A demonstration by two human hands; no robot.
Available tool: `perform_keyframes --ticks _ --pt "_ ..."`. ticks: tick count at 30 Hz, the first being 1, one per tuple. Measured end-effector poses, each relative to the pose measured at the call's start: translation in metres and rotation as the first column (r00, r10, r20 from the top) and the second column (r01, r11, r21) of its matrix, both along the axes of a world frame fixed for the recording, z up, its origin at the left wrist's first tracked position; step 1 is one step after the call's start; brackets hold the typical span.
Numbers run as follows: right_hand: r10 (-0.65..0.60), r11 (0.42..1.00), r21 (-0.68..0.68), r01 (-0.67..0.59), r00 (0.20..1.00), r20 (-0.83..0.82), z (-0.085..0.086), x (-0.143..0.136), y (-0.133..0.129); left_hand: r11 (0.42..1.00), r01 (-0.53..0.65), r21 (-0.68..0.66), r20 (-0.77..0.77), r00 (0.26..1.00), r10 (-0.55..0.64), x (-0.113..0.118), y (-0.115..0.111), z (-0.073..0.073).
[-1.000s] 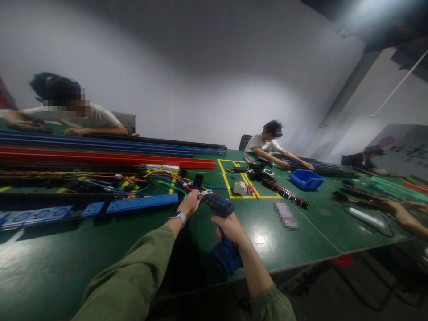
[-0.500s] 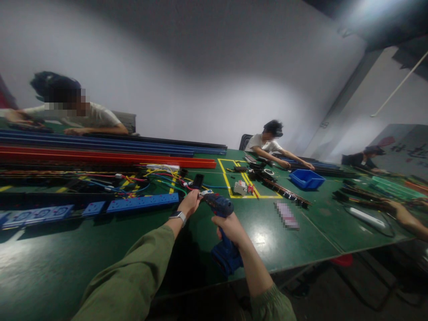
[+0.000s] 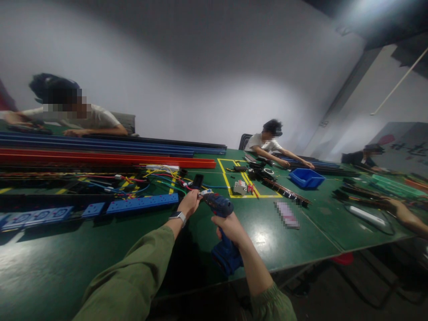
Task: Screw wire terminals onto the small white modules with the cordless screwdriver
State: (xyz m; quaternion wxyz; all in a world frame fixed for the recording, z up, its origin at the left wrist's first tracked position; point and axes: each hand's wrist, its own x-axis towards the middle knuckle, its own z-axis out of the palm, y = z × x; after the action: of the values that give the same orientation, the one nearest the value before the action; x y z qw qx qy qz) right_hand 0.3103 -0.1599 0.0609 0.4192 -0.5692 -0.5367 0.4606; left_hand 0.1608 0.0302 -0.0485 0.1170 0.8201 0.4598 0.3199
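Note:
My right hand [image 3: 230, 226] is wrapped round the handle of a blue cordless drill [image 3: 219, 206], whose nose points left and away from me. Its battery base hangs below, near the table edge. At the drill's tip, the closed fingers of my left hand [image 3: 190, 203] meet; what they grip is too small and partly hidden to make out. Just beyond the fingertips lies a small white and blue piece [image 3: 207, 191]. A black box-like part [image 3: 198, 181] stands behind my left hand, with coloured wires [image 3: 160, 174] to its left.
Left of me lies a blue socket strip [image 3: 143, 204], with a red channel [image 3: 160, 161] and blue rails behind. A grey breaker [image 3: 240, 187], red-handled tool [image 3: 251, 189], blue bin [image 3: 306, 179] and blurred-out pink item [image 3: 286, 215] lie rightward. Co-workers sit around the green table [image 3: 267, 249].

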Motion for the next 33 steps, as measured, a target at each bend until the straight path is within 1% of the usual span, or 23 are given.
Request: perform_keyframes --ticks 5,7,9,12,20,28,33 --pt "0.017 1.000 0.017 -0.017 1.000 -0.026 -0.001 0.000 0.001 0.990 -0.089 0.109 -0.135 0.986 0.103 -0.001 -0.007 0.006" --pt "0.025 0.999 0.025 -0.024 0.999 -0.027 -0.002 0.001 0.002 0.982 -0.123 0.141 -0.167 0.975 0.146 -0.001 -0.010 0.009" --pt "0.030 0.999 0.030 -0.029 0.999 -0.022 -0.002 0.002 0.002 0.979 -0.135 0.153 -0.185 0.969 0.163 -0.001 -0.012 0.012" --pt "0.034 0.999 0.030 -0.033 0.999 -0.011 -0.003 0.002 0.002 0.977 -0.132 0.166 -0.193 0.968 0.163 -0.001 -0.014 0.014" --pt "0.024 0.999 0.022 -0.024 1.000 -0.019 -0.004 0.002 0.002 0.974 -0.139 0.177 -0.196 0.965 0.173 0.000 -0.012 0.012" --pt "0.028 0.999 0.025 -0.027 0.999 -0.022 -0.001 0.001 0.001 0.973 -0.140 0.184 -0.201 0.963 0.177 0.001 -0.011 0.011" --pt "0.017 1.000 0.020 -0.017 1.000 0.003 -0.004 0.003 0.002 0.970 -0.141 0.198 -0.217 0.959 0.183 0.002 -0.012 0.011"
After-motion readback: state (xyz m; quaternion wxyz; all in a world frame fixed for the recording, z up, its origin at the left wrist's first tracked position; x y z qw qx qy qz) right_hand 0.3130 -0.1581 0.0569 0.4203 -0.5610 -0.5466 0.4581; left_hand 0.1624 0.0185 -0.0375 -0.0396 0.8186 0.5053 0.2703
